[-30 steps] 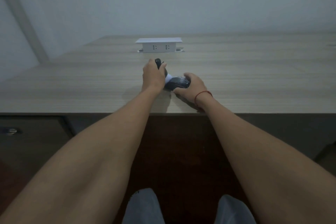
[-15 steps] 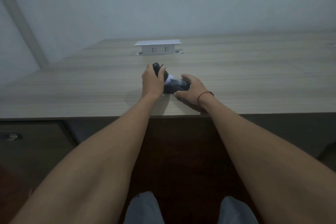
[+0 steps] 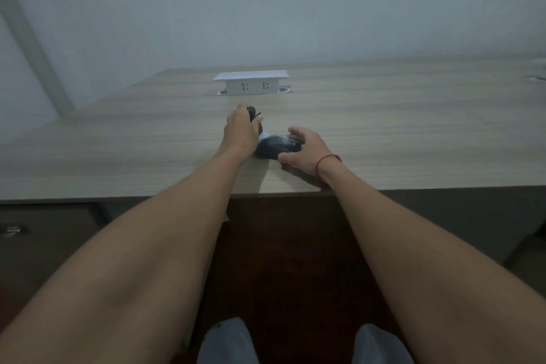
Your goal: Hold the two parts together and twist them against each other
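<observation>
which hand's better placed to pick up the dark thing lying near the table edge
Right. The right hand cups the dark object, thumb and fingers on either side of it. The left hand is busy gripping the small dark piece behind it.

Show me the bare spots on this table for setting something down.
Bare wood spreads right of the right hand and left of the left hand, out towards the table edges. A narrower strip lies between the white socket box and the hands. Crowded: front middle, where both hands hold the dark object.
</observation>
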Motion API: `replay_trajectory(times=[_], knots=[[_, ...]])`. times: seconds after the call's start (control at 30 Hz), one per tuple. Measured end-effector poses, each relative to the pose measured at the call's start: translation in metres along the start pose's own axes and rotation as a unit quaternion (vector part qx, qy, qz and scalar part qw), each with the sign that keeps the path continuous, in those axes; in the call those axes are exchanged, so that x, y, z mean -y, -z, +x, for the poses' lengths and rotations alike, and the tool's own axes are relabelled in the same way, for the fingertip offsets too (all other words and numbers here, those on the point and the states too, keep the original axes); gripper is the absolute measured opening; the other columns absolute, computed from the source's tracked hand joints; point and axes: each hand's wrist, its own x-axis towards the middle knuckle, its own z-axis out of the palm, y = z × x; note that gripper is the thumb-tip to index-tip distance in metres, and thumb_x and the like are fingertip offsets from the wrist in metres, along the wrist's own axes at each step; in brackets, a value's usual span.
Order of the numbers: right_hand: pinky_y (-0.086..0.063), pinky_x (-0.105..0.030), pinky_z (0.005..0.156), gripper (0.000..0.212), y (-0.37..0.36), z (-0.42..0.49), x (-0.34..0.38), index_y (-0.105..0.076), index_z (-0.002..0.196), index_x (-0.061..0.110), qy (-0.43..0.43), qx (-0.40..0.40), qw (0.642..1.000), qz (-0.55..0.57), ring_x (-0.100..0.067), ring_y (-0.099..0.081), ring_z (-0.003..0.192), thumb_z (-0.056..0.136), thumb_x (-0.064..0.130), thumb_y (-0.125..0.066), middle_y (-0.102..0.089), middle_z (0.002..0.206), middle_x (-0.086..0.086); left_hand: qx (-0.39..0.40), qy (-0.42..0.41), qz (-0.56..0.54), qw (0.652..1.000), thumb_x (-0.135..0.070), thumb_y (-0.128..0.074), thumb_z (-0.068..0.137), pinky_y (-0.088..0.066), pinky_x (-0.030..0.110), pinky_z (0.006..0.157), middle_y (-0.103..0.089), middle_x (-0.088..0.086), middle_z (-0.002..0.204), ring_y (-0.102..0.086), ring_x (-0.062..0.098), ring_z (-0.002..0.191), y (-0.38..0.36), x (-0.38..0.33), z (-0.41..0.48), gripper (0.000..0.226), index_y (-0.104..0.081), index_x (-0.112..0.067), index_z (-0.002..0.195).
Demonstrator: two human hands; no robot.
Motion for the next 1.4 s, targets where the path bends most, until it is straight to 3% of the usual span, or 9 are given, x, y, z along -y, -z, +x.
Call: replay_trajectory(times=[0.17, 0.4, 0.53, 0.7, 0.8, 0.93, 1.1, 1.27, 1.4], knots=[[-0.044, -0.044, 0.106, 0.09, -0.002, -0.002, 0.002, -0.039, 0.143, 0.019, 0.006, 0.001, 1.0, -0.024, -0.023, -0.05, 0.124, 0.068, 0.038, -0.083, -0.051, 0.14, -0.004, 0.002, -0.041, -0.03, 0.999, -0.023, -0.051, 0.098, -0.042, 0.029, 0.078, -0.054, 0.007, 0.1, -0.051, 0.019, 0.09, -0.003, -0.004, -0.001, 0.02, -0.054, -0.004, 0.105], [-0.037, -0.035, 0.108, 0.085, 0.007, -0.003, 0.002, -0.035, 0.147, 0.015, 0.017, 0.038, 0.999, -0.008, -0.023, -0.045, 0.132, 0.076, 0.029, -0.08, -0.047, 0.146, -0.008, 0.0, -0.034, -0.011, 0.999, -0.023, -0.052, 0.097, -0.046, 0.033, 0.08, -0.058, 0.012, 0.1, -0.055, 0.024, 0.09, -0.003, 0.0, 0.004, 0.02, -0.056, -0.004, 0.101], [-0.034, -0.031, 0.107, 0.081, 0.01, -0.003, 0.002, -0.035, 0.147, 0.015, 0.02, 0.056, 0.998, -0.025, -0.021, -0.042, 0.135, 0.079, 0.027, -0.077, -0.044, 0.148, -0.006, -0.01, -0.01, -0.034, 0.999, -0.022, -0.052, 0.098, -0.041, 0.028, 0.078, -0.054, 0.005, 0.099, -0.053, 0.019, 0.092, -0.002, 0.008, -0.004, 0.019, -0.055, -0.005, 0.104], [-0.032, -0.032, 0.111, 0.068, 0.004, 0.0, -0.003, -0.034, 0.147, 0.012, 0.019, -0.015, 0.998, -0.059, -0.024, -0.039, 0.137, 0.088, 0.021, -0.067, -0.042, 0.15, -0.008, -0.018, -0.004, -0.041, 0.999, -0.027, -0.051, 0.098, -0.04, 0.025, 0.078, -0.052, 0.005, 0.1, -0.05, 0.014, 0.091, 0.003, 0.013, -0.008, 0.027, -0.056, -0.003, 0.11], [-0.032, -0.038, 0.112, 0.072, 0.003, -0.002, -0.001, -0.027, 0.15, 0.014, -0.001, -0.013, 0.998, -0.064, -0.026, -0.035, 0.14, 0.09, 0.027, -0.064, -0.036, 0.154, -0.009, -0.023, -0.01, -0.033, 0.999, -0.027, -0.051, 0.098, -0.039, 0.024, 0.077, -0.051, 0.005, 0.099, -0.049, 0.015, 0.09, 0.005, 0.014, -0.009, 0.029, -0.056, -0.001, 0.11], [-0.039, -0.032, 0.091, 0.086, 0.002, -0.006, 0.005, -0.033, 0.142, 0.011, -0.035, -0.004, 0.999, -0.036, -0.028, -0.044, 0.13, 0.077, 0.053, -0.071, -0.043, 0.146, -0.011, -0.027, -0.022, -0.044, 0.998, -0.028, -0.05, 0.098, -0.039, 0.025, 0.075, -0.053, 0.007, 0.099, -0.05, 0.015, 0.089, 0.006, 0.014, -0.01, 0.031, -0.057, 0.0, 0.109], [-0.052, -0.044, 0.091, 0.101, -0.01, 0.0, 0.006, -0.048, 0.119, 0.019, -0.063, -0.049, 0.991, -0.109, -0.024, -0.056, 0.108, 0.043, 0.082, -0.067, -0.058, 0.121, -0.005, -0.051, -0.038, -0.076, 0.995, -0.029, -0.05, 0.098, -0.037, 0.021, 0.072, -0.053, 0.004, 0.096, -0.051, 0.015, 0.088, 0.011, 0.001, -0.005, 0.03, -0.058, -0.001, 0.106], [-0.05, -0.045, 0.093, 0.102, -0.011, 0.004, 0.007, -0.048, 0.123, 0.017, -0.06, -0.049, 0.988, -0.137, -0.026, -0.054, 0.11, 0.044, 0.08, -0.066, -0.055, 0.122, -0.006, 0.021, -0.035, -0.038, 0.998, -0.03, -0.052, 0.097, -0.04, 0.025, 0.075, -0.055, 0.008, 0.1, -0.05, 0.017, 0.088, 0.004, 0.006, 0.0, 0.03, -0.057, -0.002, 0.107], [-0.05, -0.045, 0.093, 0.092, -0.01, 0.003, 0.007, -0.05, 0.12, 0.017, -0.06, -0.043, 0.989, -0.129, -0.025, -0.054, 0.108, 0.049, 0.072, -0.07, -0.056, 0.118, -0.005, -0.01, -0.028, -0.036, 0.999, -0.03, -0.053, 0.096, -0.044, 0.029, 0.077, -0.058, 0.011, 0.1, -0.054, 0.021, 0.09, 0.002, 0.014, 0.0, 0.03, -0.058, -0.002, 0.105]])
